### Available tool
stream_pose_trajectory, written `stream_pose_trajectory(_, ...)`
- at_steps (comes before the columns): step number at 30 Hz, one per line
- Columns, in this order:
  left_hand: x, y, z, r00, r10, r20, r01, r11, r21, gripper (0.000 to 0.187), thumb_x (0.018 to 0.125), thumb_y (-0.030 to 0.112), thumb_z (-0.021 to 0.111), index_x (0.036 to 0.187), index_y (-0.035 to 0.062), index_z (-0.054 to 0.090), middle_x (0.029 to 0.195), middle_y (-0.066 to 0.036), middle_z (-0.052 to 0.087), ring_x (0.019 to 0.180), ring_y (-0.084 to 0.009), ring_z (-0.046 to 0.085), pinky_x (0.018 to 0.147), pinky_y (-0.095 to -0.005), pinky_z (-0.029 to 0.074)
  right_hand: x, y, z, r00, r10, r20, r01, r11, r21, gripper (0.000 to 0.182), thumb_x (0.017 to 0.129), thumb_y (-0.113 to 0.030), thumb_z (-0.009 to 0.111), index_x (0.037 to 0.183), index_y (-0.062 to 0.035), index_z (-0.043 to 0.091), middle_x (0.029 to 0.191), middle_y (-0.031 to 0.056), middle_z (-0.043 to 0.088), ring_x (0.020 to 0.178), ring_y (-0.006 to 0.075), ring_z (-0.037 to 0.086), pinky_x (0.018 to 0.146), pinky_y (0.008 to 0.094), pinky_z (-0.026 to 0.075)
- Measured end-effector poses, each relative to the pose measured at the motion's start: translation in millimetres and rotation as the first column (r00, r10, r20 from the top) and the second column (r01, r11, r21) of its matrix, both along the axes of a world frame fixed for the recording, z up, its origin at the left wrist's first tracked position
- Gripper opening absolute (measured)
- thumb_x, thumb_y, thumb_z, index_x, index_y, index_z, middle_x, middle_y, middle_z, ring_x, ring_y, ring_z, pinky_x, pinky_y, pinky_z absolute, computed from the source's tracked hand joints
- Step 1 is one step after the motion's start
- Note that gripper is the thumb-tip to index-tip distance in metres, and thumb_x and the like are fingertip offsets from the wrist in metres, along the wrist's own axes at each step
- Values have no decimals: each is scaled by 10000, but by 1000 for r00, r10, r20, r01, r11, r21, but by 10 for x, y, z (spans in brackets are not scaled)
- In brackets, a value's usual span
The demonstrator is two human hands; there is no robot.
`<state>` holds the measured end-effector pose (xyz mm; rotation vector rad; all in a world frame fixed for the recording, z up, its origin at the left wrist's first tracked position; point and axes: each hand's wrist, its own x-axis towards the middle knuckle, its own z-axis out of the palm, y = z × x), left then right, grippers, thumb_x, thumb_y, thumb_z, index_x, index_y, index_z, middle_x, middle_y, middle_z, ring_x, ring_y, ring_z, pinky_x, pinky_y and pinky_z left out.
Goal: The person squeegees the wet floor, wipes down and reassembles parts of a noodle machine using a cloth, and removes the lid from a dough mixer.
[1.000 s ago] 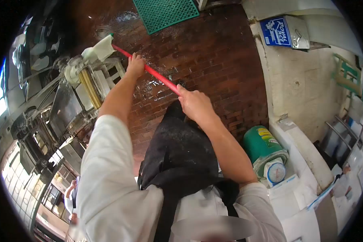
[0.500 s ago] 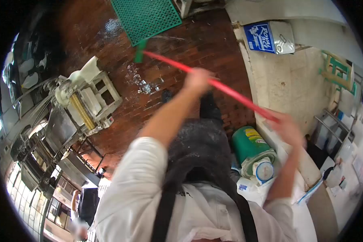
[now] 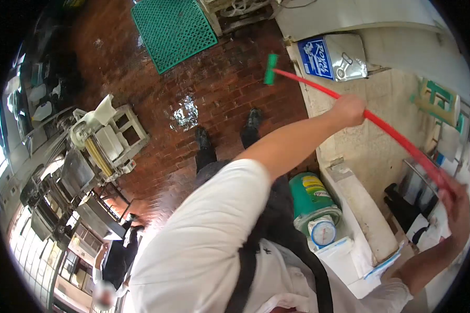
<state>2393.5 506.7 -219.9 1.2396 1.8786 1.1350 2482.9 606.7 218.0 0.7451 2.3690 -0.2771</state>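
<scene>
A long red pole with a narrow green head (image 3: pixel 397 136) runs slantwise across the upper right of the view. My left hand (image 3: pixel 348 110) is closed around the pole partway up from the head, with that arm stretched across my body. Farther right, my right hand (image 3: pixel 456 201) grips the pole near its other end, slightly blurred. The green crosspiece at the tip overlaps the brick floor (image 3: pixel 230 83) close to the pale ledge (image 3: pixel 344 109). Both my feet stand on that floor, beside a shiny wet patch (image 3: pixel 185 112).
A green perforated mat (image 3: pixel 175 34) lies on the floor ahead. White machinery with a ribbed roller (image 3: pixel 99 156) stands at left. A green bucket (image 3: pixel 310 195) and a dial scale (image 3: pixel 324 233) are close on my right. Other people (image 3: pixel 120 261) are visible at lower left and at right.
Both my hands have swung right, carrying the pole with them. Its green head has moved from beside the mat toward the ledge. My body and view have shifted too, and my shoes now show.
</scene>
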Motion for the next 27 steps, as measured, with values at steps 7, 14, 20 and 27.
stream_pose_trajectory(7,-1020,-1453,-971,982,12,-188,-74,943,-326,163,817,307,722,947,220,767,926,-101,719,936,-332,689,811,-476,555,-769,65,-1905,933,-269,241,359,753,-552,471,874,-104,661,1338,-32,631,1087,50,700,984,125,621,901,267,481)
stream_pose_trajectory(14,-2178,-4695,-1631,717,-114,-688,-521,567,-637,247,867,380,678,969,166,744,1087,-130,674,1028,-312,639,861,-468,491,-1455,-2653,-3699,973,137,-185,-221,776,-591,312,949,-314,587,1221,-186,668,943,168,713,875,384,682,753,484,535)
stream_pose_trajectory(20,-1224,-1783,-120,978,108,-176,-158,941,-300,99,864,213,688,865,119,718,955,-110,701,972,-331,652,882,-467,524,-891,-486,-1196,996,-42,-75,9,917,-400,405,926,-191,671,1315,-81,645,1043,161,740,836,247,697,774,352,531)
stream_pose_trajectory(27,-1778,270,22,973,143,181,-127,987,-96,212,767,218,657,872,69,765,975,-198,730,972,-352,699,852,-463,557,-1985,214,-283,979,189,72,-197,973,124,405,955,-241,685,1243,38,628,1013,103,677,867,148,600,790,314,497)
